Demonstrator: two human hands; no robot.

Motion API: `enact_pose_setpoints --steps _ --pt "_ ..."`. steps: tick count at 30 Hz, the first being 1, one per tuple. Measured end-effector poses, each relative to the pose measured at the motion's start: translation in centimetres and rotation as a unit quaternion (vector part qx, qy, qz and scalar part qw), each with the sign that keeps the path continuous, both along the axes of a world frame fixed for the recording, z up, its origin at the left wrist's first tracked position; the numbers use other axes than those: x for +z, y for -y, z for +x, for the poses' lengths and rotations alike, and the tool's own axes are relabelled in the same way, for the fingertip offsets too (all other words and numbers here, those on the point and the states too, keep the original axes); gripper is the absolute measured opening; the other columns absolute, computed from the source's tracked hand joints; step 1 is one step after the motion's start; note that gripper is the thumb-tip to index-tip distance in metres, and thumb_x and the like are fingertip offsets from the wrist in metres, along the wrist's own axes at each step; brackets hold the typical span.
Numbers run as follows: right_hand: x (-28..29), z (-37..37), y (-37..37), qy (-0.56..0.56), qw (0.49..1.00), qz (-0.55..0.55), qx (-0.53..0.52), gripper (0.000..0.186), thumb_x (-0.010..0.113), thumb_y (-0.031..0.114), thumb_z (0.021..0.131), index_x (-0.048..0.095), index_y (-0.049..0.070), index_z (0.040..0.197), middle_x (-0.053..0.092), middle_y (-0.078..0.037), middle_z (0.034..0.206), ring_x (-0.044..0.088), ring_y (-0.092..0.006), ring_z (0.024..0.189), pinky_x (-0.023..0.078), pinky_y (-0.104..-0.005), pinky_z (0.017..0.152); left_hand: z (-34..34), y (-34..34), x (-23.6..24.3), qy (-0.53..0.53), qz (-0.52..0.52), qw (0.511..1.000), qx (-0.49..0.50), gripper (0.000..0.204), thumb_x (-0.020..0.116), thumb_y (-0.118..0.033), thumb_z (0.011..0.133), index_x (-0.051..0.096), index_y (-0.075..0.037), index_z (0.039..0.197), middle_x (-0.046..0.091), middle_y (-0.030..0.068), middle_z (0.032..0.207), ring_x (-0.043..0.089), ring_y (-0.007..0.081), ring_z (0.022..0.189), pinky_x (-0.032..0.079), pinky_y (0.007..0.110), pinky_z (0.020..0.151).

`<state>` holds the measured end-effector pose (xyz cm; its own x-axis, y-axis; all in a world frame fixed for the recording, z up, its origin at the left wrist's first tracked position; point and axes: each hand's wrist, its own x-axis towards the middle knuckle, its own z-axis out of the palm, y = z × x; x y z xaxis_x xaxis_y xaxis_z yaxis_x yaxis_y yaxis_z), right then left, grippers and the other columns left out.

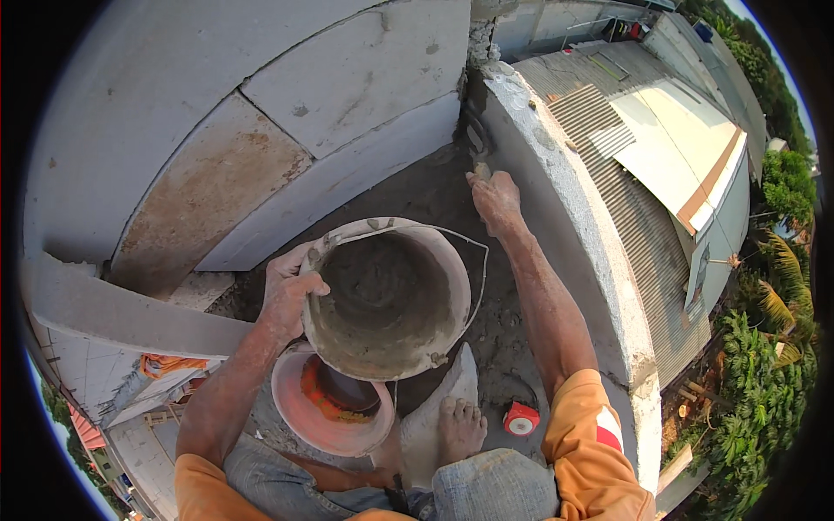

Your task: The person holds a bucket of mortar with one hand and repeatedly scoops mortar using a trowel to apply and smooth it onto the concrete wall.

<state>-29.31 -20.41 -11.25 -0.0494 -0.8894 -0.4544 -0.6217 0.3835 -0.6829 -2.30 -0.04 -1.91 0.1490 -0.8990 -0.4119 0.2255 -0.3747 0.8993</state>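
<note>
My left hand (291, 293) grips the rim of a mortar-smeared bucket (462, 300), with the thumb over the edge. The bucket tilts toward me, its wire handle hanging to the right. Wet grey mortar (378, 273) coats its inside and bottom. Farther off, my right hand (498, 201) is closed around the handle of a trowel (476, 137). The trowel's blade is in the narrow corner where the white block wall (356, 74) meets the low parapet (556, 165); part of the blade is hard to make out.
Below the first bucket stands a pinkish bucket (287, 401) with dark liquid inside. A red tape measure (521, 418) lies right of my bare foot (460, 425). Beyond the parapet, the drop shows a corrugated roof (643, 252) and trees (756, 391). A curved ledge (139, 313) lies left.
</note>
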Motion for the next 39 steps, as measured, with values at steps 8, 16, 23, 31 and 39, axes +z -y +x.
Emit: enact_pose_setpoints --steps 8,16,23,31,39 --pt "4.6 1.1 -1.3 0.141 0.981 0.086 -0.101 0.062 0.068 0.036 0.093 0.047 -0.01 0.13 0.055 -0.025 0.126 0.062 -0.0338 0.106 0.057 -0.049 0.08 0.3 -0.2 0.1 0.004 0.004 1.0 0.007 0.059 0.054 0.008 0.064 0.066 0.006 0.121 0.07 0.0058 0.106 0.064 0.012 0.089 0.051 0.026 0.082" --pt "5.4 0.7 -2.5 0.128 0.985 -0.011 -0.113 0.042 0.067 0.032 0.095 0.058 -0.009 0.095 0.064 -0.017 0.082 0.061 -0.0216 0.059 0.048 -0.0379 0.05 -0.5 0.2 0.2 0.014 0.01 1.0 0.0 0.06 0.053 0.007 0.064 0.064 0.007 0.123 0.07 0.006 0.1 0.064 0.0109 0.082 0.053 0.025 0.076" --pt "2.3 -0.4 -5.7 0.062 0.988 -0.125 -0.066 0.045 0.06 0.034 0.098 0.058 -0.01 0.102 0.066 -0.029 0.095 0.066 -0.0419 0.09 0.049 -0.0502 0.082 0.0 0.0 -0.3 0.009 0.013 1.0 0.015 0.06 0.052 0.007 0.064 0.064 0.007 0.123 0.069 0.0046 0.099 0.063 0.0097 0.08 0.052 0.024 0.074" --pt "0.3 -1.3 -4.3 -0.017 0.998 -0.06 0.023 0.049 0.06 0.036 0.097 0.062 -0.011 0.109 0.066 -0.034 0.105 0.065 -0.048 0.103 0.049 -0.0524 0.09 0.7 -0.2 -0.4 0.002 0.02 1.0 -0.017 0.061 0.054 0.008 0.063 0.066 0.006 0.123 0.069 0.0063 0.106 0.065 0.0126 0.09 0.053 0.027 0.082" --pt "-2.4 -0.5 -0.9 0.011 1.0 0.008 -0.017 0.046 0.061 0.036 0.097 0.062 -0.009 0.106 0.067 -0.025 0.096 0.066 -0.0366 0.084 0.052 -0.0469 0.072 0.2 0.1 -0.7 0.004 0.009 1.0 -0.023 0.06 0.054 0.009 0.064 0.065 0.007 0.123 0.07 0.008 0.107 0.066 0.0132 0.091 0.053 0.028 0.084"
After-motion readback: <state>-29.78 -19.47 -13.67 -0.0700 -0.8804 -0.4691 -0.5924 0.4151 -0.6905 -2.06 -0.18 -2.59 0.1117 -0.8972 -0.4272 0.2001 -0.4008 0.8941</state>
